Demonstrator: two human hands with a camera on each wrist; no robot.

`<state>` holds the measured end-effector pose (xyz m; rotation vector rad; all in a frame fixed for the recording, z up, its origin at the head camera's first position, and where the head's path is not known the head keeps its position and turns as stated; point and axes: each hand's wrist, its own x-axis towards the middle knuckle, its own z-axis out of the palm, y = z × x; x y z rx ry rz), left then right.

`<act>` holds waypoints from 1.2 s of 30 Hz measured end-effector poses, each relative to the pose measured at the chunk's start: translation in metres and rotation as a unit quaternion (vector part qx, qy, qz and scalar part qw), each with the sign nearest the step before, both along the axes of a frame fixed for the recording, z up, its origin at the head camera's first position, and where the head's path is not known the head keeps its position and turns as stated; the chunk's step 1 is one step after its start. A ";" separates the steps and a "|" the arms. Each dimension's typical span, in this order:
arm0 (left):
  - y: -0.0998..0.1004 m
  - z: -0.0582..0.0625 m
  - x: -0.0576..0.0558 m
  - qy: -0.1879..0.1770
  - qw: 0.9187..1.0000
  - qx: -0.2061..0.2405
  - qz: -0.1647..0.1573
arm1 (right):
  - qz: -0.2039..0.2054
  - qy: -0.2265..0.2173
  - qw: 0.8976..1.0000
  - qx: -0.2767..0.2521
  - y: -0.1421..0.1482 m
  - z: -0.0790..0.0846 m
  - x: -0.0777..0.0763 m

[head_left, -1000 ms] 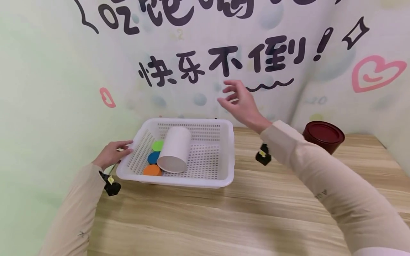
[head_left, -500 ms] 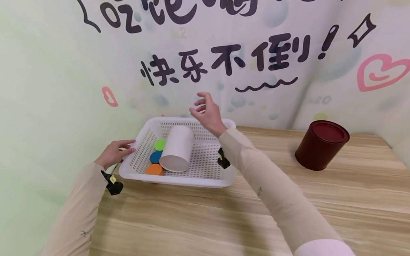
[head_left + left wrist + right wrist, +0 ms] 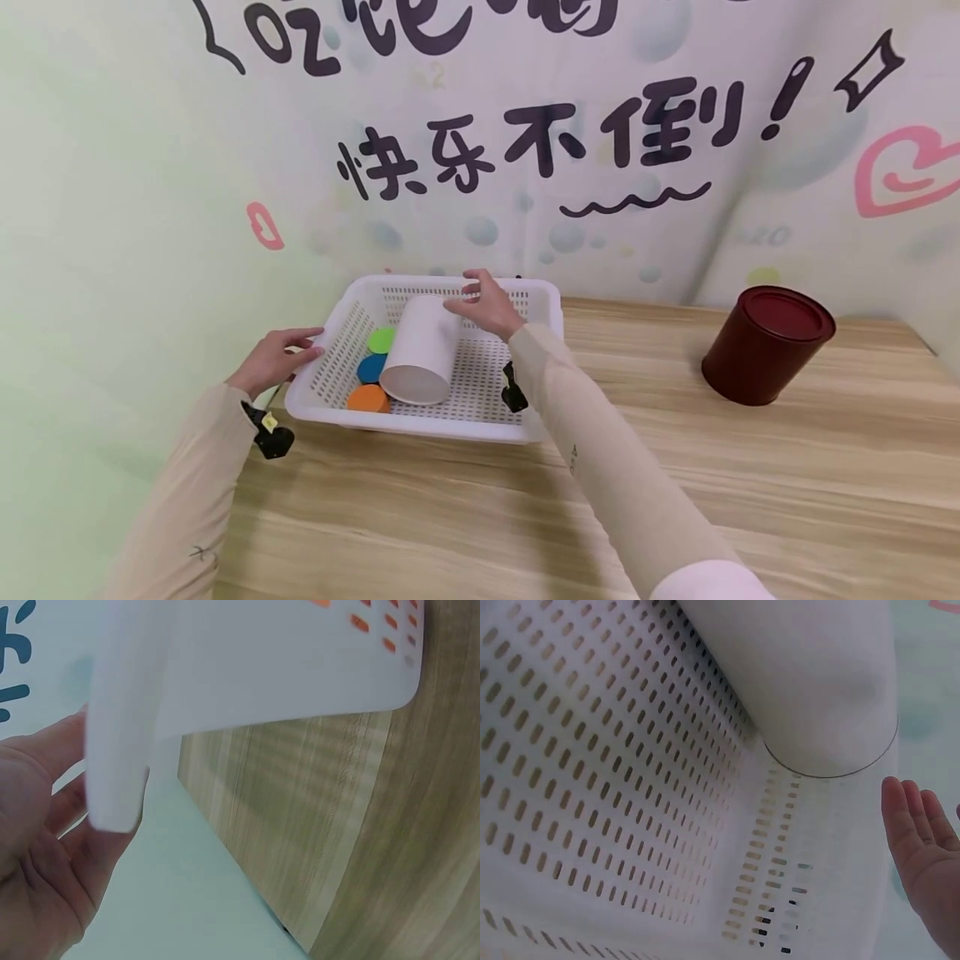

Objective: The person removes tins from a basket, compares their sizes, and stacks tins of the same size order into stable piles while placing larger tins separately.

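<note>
A white perforated plastic basket (image 3: pixel 435 426) stands on the wooden table against the wall. My left hand (image 3: pixel 273 358) holds its left rim, thumb and fingers on either side of the edge in the left wrist view. Inside lies a large white cylinder (image 3: pixel 424 346), on its side and leaning a little. Left of it sit three round pieces: green (image 3: pixel 381 339), blue (image 3: pixel 371 368) and orange (image 3: pixel 368 399). My right hand (image 3: pixel 491 310) is over the back of the basket near the cylinder's far end. Its fingers (image 3: pixel 907 817) are spread loosely with nothing in them.
A dark red lidded can (image 3: pixel 767 346) stands on the wooden table (image 3: pixel 637 483), well to the right of the basket. Behind the table hangs a pale printed wall covering (image 3: pixel 480 200) with black writing. A plain light wall is at the left.
My right hand has swung left from beside the basket, then lowered to the cylinder's far end. My left hand keeps its hold on the rim. The view has shifted slightly.
</note>
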<state>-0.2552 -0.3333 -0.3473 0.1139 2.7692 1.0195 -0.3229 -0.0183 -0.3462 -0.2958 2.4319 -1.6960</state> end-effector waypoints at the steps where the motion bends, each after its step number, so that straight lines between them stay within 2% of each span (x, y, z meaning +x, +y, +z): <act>1: 0.000 0.000 0.000 0.000 1.000 -0.001 0.000 | 0.003 -0.008 1.000 0.003 -0.001 -0.002 0.001; 8: 0.000 0.001 0.001 0.000 1.000 0.000 -0.001 | 0.037 -0.033 0.998 0.036 -0.020 -0.010 0.008; 16: 0.002 0.004 0.001 0.003 1.000 0.001 0.000 | 0.039 -0.022 0.998 0.053 -0.029 -0.012 0.010; 23: 0.001 0.003 0.000 0.001 1.000 0.000 0.001 | 0.050 -0.039 0.991 0.118 -0.026 -0.015 0.011; 27: 0.001 0.001 0.001 -0.002 1.000 0.000 0.004 | 0.032 -0.067 0.990 0.123 -0.023 -0.021 0.012; 36: 0.002 0.001 0.001 -0.003 1.000 0.001 0.007 | -0.037 -0.075 0.987 0.139 -0.021 -0.028 0.009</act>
